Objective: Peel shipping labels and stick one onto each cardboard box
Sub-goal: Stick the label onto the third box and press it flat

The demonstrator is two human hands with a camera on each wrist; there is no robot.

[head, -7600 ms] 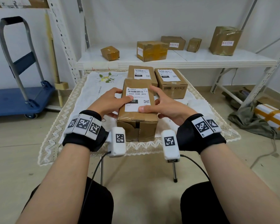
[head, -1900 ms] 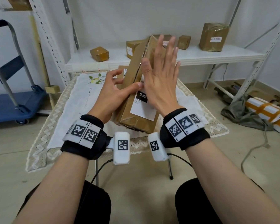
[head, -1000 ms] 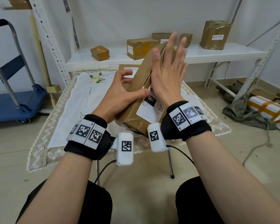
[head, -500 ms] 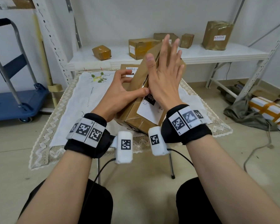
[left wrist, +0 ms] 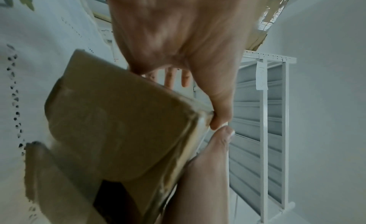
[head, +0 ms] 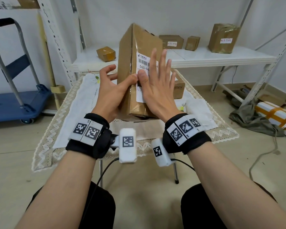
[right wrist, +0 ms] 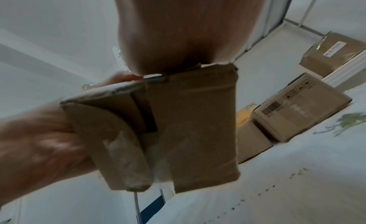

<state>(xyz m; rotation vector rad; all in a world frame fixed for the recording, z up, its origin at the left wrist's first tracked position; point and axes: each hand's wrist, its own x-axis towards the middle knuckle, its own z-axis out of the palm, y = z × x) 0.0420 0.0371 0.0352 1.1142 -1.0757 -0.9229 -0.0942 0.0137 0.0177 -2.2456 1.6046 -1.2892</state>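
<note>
A tall brown cardboard box (head: 132, 47) is held up almost on end above the table, its white shipping label (head: 143, 61) facing me. My left hand (head: 112, 90) grips its left side, thumb on the front edge, fingers behind. My right hand (head: 158, 83) lies flat on the label with straight, spread fingers. In the left wrist view the box (left wrist: 118, 125) sits under my left hand (left wrist: 178, 31), both thumbs meeting at its edge. The right wrist view shows the box's taped end (right wrist: 188, 125) and my left hand (right wrist: 35, 141).
Another labelled box (head: 178, 87) stands on the cloth-covered table (head: 82, 100) behind my right hand. The white shelf (head: 213, 57) beyond carries several small boxes, such as one at the left (head: 105, 53) and one at the right (head: 223, 38). A blue cart (head: 15, 103) stands at the left.
The box has been swung from a slant to nearly upright. My right hand has stayed flat against the label and slid lower on it. My left hand keeps its grip.
</note>
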